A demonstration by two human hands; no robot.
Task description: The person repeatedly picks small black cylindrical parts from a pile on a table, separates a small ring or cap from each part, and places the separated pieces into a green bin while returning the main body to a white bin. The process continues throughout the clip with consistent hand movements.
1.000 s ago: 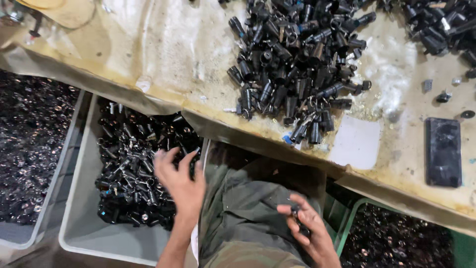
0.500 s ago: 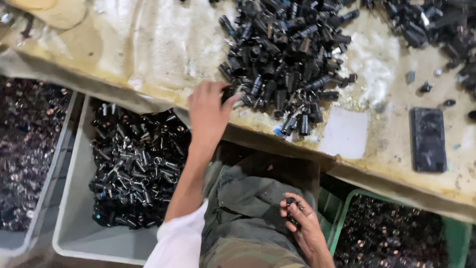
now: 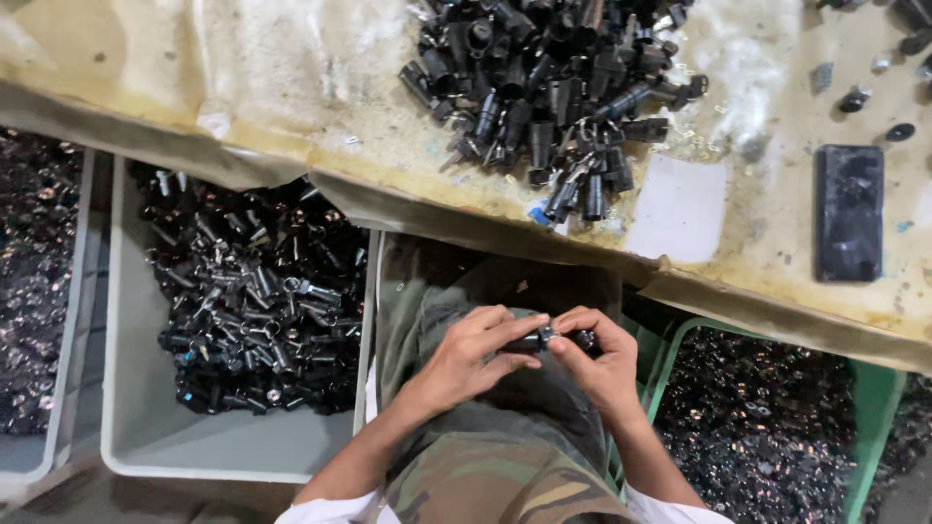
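Head view: over my lap, my left hand and right hand meet, fingertips pinching a small black part between them. Best done, I judge, by keeping both pieces square, pressing evenly, well below the heaped parts on the table.

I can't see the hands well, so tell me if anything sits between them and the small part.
Nothing visible does. The left hand and right hand meet over the lap, and their fingertips pinch the small black part directly. The grey bin and the pile of black parts lie apart.
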